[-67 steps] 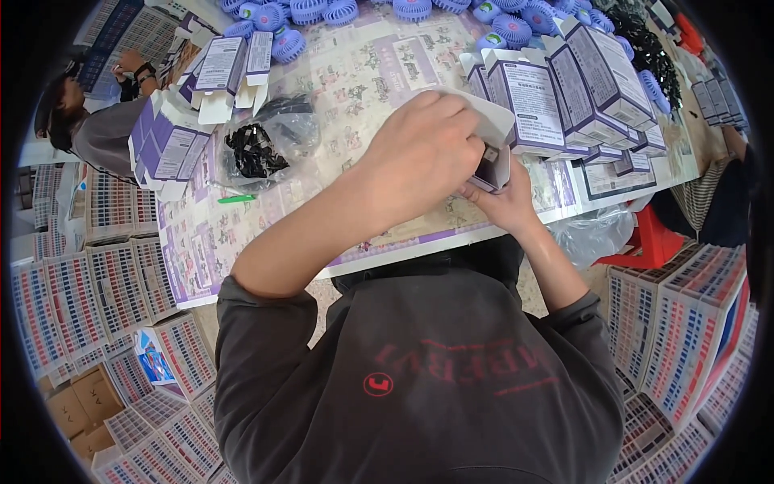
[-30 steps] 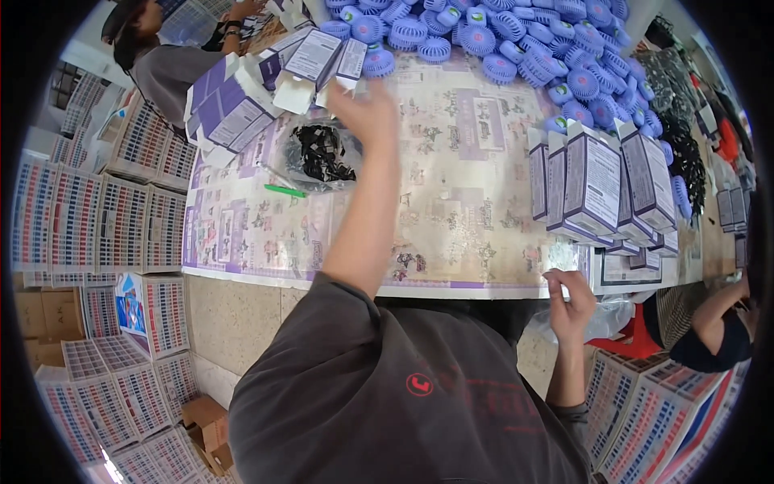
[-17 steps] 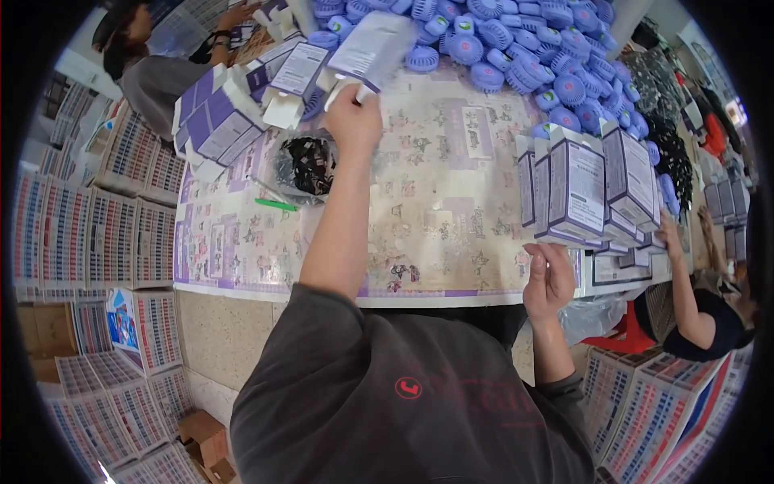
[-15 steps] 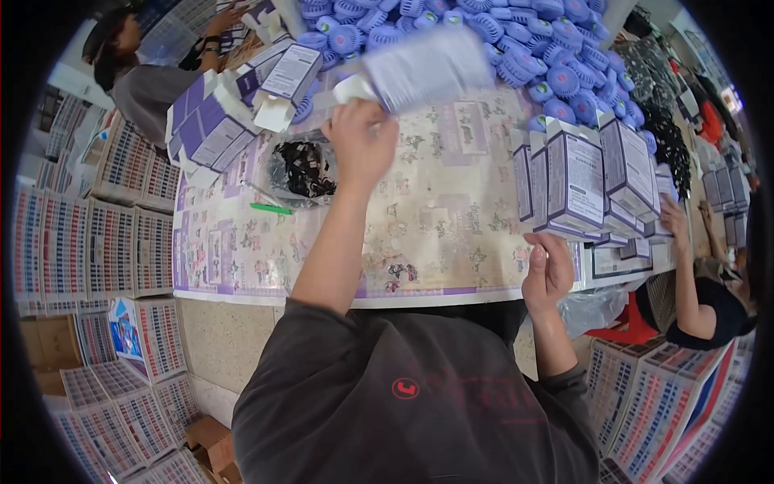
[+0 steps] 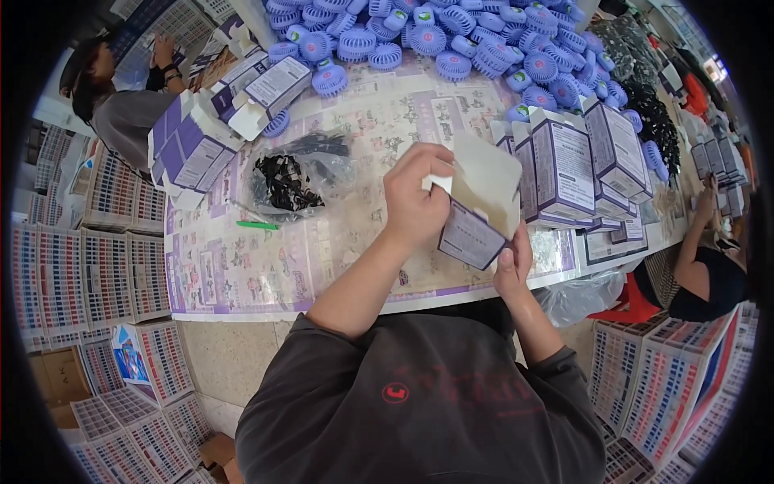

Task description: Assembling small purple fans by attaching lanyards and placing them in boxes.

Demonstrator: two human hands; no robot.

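Just above the table's near part I hold a small purple-and-white carton [image 5: 474, 235], tilted, its open top facing me and its white inside showing. My left hand [image 5: 419, 192] grips the carton's flap and upper left edge with curled fingers. At its lower right side my right hand [image 5: 513, 262] holds it, thumb in front, the other fingers partly hidden behind. To the left lies a clear plastic bag [image 5: 322, 164] with dark cables or straps [image 5: 284, 184] in it. A green pen-like stick [image 5: 257, 225] lies below the bag.
A heap of blue-violet handheld fans [image 5: 451, 40] covers the table's far side. Purple-and-white cartons stand at right [image 5: 563, 165] and left [image 5: 193, 145]. One person [image 5: 133, 105] works at far left, another [image 5: 701, 266] at right. Stacked large boxes [image 5: 105, 266] fill the left floor.
The carton has come from the far side of the table down toward me, its open end now facing me. My right hand has moved left and taken hold of it too.
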